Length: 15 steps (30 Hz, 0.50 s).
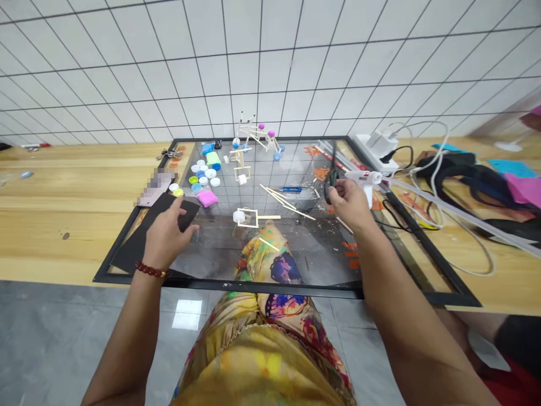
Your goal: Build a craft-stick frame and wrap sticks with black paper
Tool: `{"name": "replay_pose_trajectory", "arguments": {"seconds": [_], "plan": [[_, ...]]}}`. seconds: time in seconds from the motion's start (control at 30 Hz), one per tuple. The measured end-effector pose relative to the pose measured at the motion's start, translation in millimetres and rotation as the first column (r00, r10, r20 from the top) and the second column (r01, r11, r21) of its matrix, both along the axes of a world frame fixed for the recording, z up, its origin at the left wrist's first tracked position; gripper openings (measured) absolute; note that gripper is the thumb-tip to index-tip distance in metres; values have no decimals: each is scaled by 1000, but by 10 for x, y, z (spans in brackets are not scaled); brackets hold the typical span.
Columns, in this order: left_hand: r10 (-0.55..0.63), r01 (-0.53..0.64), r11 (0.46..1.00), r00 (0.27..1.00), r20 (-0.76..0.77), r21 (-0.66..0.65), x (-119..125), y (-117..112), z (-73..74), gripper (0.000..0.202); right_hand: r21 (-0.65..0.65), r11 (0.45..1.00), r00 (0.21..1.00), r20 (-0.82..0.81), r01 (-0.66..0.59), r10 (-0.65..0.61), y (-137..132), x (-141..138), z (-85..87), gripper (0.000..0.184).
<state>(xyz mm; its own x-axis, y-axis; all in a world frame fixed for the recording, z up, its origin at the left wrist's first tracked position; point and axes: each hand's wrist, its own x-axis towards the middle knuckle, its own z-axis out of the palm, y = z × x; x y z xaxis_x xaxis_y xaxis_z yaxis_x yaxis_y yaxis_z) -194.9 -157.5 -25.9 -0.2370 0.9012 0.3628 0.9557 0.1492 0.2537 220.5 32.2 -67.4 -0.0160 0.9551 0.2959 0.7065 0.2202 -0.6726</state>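
My left hand (pixel 165 239) lies on a black sheet (pixel 143 234) at the left of a black-framed glass pane (pixel 270 286), fingers curled and thumb over the sheet's right edge. My right hand (pixel 349 203) is closed around the handles of black scissors (pixel 331 179), whose blades point away from me. A white glue gun (pixel 367 178) lies just right of that hand. On the glass between my hands rests a small wooden stick frame (pixel 248 217) with a white cap on it.
Coloured bottle caps (pixel 203 173), a pink block (pixel 207 198), loose wooden sticks (pixel 282 202), a blue knife (pixel 291 189) and stick models (pixel 257 138) lie on the glass. A power strip (pixel 377 148), cables and coloured paper (pixel 522 183) sit on the wooden bench at right.
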Motion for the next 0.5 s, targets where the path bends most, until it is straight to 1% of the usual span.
{"name": "replay_pose_trajectory", "arguments": {"seconds": [0.03,0.1,0.2,0.27,0.33,0.4,0.47,0.5], "plan": [[22,-24,999,999,-36,-37,48,-67,-32,82,27,999,995,-94,-17,19,2,22,-28,25],[64,-72,992,995,-76,-104,122,-164,-100,81,93,995,979,-198,-36,54,-19,24,-58,22],[123,-137,977,988,-98,-162,176,-235,-163,72,173,984,960,-265,-48,93,-104,-69,-28,19],[148,-171,968,980,-132,-186,195,-250,-158,69,160,986,947,-309,-44,92,-174,-156,26,23],[164,-202,957,969,-185,-209,212,-255,-123,68,76,995,923,-376,-57,82,-231,-222,81,33],[165,-220,946,960,-228,-240,227,-262,-81,68,-82,987,878,-470,-141,87,-262,-245,124,39],[161,-229,936,954,-253,-269,238,-277,-54,66,-222,941,828,-553,-254,93,-270,-227,161,40],[161,-235,933,950,-267,-274,241,-288,-50,65,-266,916,807,-582,-302,97,-271,-209,182,40]]}}
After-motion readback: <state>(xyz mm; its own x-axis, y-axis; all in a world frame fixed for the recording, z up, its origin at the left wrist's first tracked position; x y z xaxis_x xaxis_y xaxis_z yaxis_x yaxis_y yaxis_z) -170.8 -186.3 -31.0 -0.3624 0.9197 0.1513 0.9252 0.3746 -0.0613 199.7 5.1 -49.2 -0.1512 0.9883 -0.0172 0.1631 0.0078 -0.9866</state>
